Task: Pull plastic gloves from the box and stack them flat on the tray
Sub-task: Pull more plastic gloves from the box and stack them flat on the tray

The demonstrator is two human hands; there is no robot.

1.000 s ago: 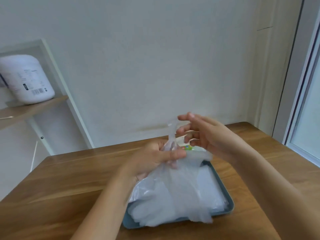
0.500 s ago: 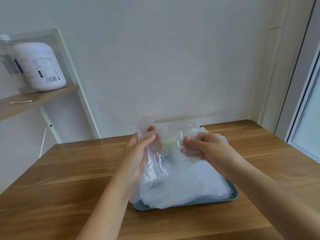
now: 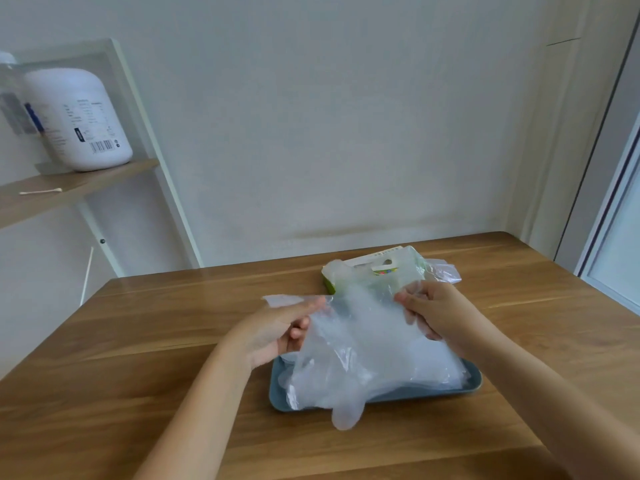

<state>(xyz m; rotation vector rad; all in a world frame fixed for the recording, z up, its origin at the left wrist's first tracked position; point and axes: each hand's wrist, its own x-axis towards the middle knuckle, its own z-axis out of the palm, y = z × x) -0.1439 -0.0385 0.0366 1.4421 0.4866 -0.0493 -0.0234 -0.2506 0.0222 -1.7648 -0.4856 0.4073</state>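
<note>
Already a pile (image 3: 437,369) of gloves fills the tray (image 3: 276,393) below the grips. Left grip (image 3: 273,336) and right grip (image 3: 437,310) each pinch an edge of one glove (image 3: 360,341) stretched between them, not yet laid flat. Beyond them, the box (image 3: 375,268) seems to hold more.

1. Left hand (image 3: 277,332): raised, thumb and forefinger extended forward, pinching one edge of the glove (image 3: 363,344); remaining fingers curled.
2. Right hand (image 3: 438,311): level with it, fingers curled, pinching the opposite edge.
3. Left forearm (image 3: 207,403) and right forearm (image 3: 519,375): bare, converging forward.
</note>
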